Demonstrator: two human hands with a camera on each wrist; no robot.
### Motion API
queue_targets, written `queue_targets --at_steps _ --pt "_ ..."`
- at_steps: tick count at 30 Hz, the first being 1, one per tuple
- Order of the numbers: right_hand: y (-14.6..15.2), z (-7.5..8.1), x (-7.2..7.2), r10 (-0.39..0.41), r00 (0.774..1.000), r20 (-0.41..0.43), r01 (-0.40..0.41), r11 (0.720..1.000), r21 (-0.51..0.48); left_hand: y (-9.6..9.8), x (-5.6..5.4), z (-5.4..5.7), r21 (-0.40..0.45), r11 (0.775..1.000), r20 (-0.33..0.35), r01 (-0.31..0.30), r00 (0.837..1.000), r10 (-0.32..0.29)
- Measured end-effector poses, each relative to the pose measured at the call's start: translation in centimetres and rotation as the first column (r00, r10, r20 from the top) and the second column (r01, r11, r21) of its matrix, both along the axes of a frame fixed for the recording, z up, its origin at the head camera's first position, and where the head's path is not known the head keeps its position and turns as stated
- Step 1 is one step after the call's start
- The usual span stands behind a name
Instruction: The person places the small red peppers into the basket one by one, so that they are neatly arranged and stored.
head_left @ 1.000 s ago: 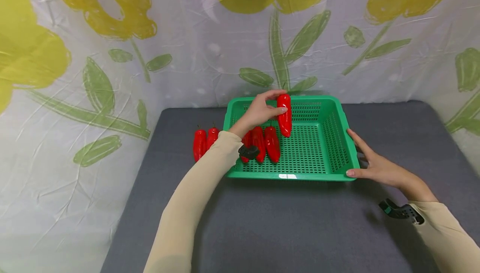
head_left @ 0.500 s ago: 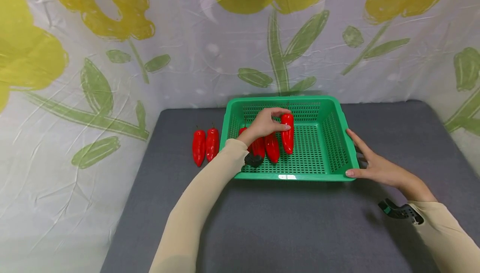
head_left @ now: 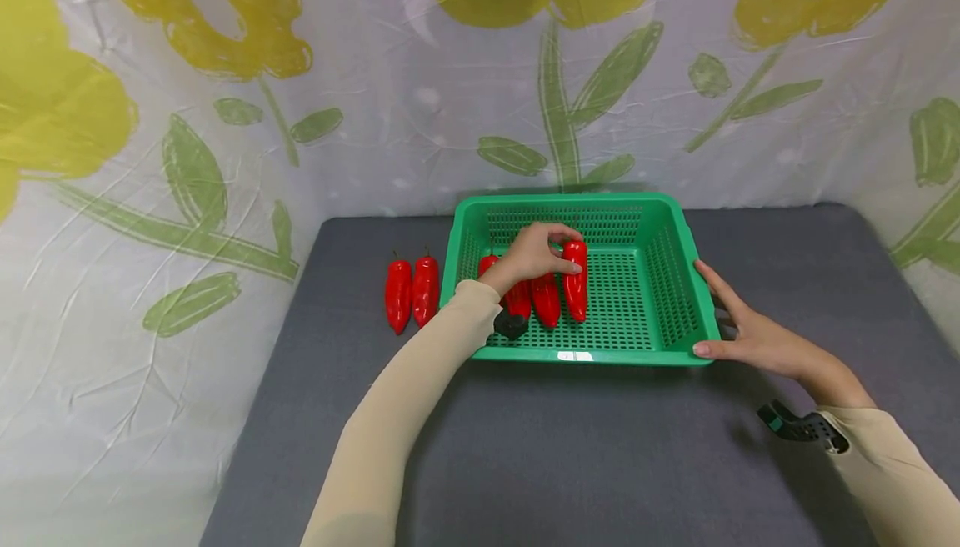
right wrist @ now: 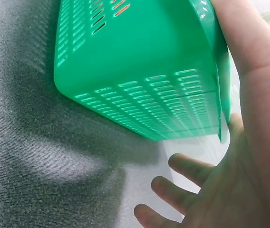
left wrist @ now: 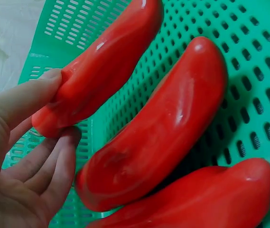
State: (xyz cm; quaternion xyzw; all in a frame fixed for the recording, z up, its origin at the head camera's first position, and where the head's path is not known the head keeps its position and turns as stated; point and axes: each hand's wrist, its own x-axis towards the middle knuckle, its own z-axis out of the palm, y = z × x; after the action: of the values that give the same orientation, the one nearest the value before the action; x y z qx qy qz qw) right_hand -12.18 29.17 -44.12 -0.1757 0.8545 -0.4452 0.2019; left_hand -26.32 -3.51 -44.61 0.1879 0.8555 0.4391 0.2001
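My left hand [head_left: 531, 253] pinches a glossy red pepper [head_left: 575, 297] near its stem end, thumb on one side and fingers on the other. It hangs low over the floor of a green plastic basket [head_left: 525, 354]. In the left wrist view, this pepper [left wrist: 106, 71] slants upward from the fingertips. Beside it lie more red peppers [head_left: 546, 303] in the basket's left part, partly hidden by the wrist and its black band. My right hand [head_left: 765, 343] rests spread at the basket's right front corner, thumb and index finger touching the rim, the other fingers off the wall [right wrist: 144, 104].
Two red peppers, one [head_left: 398, 297] left of the other [head_left: 425, 288], lie on the grey tabletop [head_left: 570, 455] left of the basket. Behind the basket hangs a pale flower-print cloth [head_left: 420, 130], which also covers the left side.
My left hand has lowered the red pepper from above the basket's back part down toward its floor and nearer me. The right hand and the basket have stayed put.
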Motion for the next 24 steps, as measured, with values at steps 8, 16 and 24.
queue_targets --at_steps 8,16,24 --pt "0.16 -0.2 -0.03 -0.005 1.0 0.007 0.005 1.0 -0.004 0.25 -0.02 -0.45 -0.043 0.999 -0.073 0.008 0.997 -0.012" --pt "0.15 -0.29 -0.03 -0.003 1.0 0.007 0.003 1.0 -0.013 0.22 -0.09 -0.53 -0.098 0.995 -0.109 -0.005 0.994 -0.006" --pt "0.14 -0.3 -0.02 -0.007 1.0 0.008 0.007 1.0 -0.011 0.21 -0.2 -0.66 -0.137 0.991 -0.116 -0.007 0.993 -0.009"
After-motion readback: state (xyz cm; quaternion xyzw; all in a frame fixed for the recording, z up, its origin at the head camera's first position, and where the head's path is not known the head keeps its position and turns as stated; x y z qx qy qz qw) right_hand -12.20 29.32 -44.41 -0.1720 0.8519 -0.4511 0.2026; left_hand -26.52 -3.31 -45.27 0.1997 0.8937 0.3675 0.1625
